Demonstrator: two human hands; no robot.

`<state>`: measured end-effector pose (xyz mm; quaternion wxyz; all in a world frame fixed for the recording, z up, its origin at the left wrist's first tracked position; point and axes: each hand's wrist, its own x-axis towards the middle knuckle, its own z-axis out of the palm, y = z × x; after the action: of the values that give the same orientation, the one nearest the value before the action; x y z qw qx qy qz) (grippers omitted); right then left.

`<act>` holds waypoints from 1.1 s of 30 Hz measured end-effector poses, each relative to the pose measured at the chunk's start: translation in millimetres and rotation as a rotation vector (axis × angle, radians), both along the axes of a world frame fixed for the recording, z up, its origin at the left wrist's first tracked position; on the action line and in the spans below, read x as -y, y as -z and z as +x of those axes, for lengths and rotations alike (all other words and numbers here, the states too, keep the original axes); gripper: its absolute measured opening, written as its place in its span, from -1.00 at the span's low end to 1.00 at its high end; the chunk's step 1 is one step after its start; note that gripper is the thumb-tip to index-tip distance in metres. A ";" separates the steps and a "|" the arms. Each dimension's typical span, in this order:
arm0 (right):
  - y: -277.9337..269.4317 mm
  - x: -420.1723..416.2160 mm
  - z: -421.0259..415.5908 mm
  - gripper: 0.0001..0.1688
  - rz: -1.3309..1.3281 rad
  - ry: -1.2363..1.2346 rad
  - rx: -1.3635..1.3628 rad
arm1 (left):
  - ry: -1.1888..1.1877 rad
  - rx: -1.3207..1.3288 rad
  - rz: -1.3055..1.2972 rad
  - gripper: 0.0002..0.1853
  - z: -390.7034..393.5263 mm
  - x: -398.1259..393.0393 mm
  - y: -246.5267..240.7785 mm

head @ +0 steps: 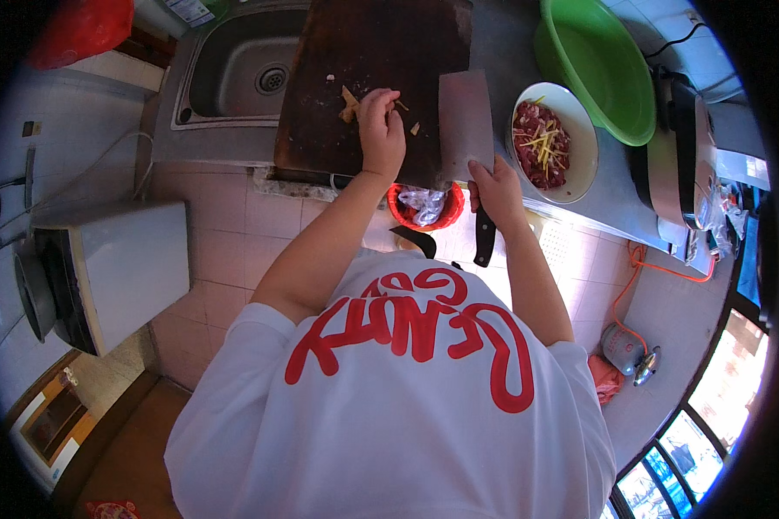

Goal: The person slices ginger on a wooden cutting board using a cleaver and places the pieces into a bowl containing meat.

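My right hand grips the black handle of a broad cleaver, its blade held flat at the right edge of the dark wooden cutting board. Over the middle of that board my left hand has its fingers curled. A peeled, knobby piece that looks like ginger touches or lies just beside those fingers. Whether they pinch anything is hidden. A small pale scrap rests to the right of the hand. Right of the blade, a white bowl contains raw sliced meat topped with thin yellow strips.
A steel sink adjoins the board's left side. Behind the bowl stands a large green basin, with an appliance to its right. Below the counter edge is a red-lined bin. An orange hose runs to a gas cylinder.
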<state>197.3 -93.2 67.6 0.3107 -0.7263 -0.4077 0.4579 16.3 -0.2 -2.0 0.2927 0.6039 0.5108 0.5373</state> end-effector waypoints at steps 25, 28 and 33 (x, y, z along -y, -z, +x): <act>-94.0 61.6 63.4 -0.85 0.173 0.499 -0.152 | 0.551 0.019 0.315 -0.66 153.1 14.8 -81.7; -94.7 82.9 89.3 -0.84 0.212 0.543 -0.059 | 0.598 -0.010 0.187 -0.77 180.6 11.0 -58.3; -93.4 103.3 107.9 -0.84 0.195 0.593 -0.093 | 0.794 0.282 -0.330 -0.66 201.8 -6.5 -67.2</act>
<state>305.2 -196.5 161.0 0.5173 -0.7585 -0.2056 0.3388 218.1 6.3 65.2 0.6354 0.6190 0.2737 0.3717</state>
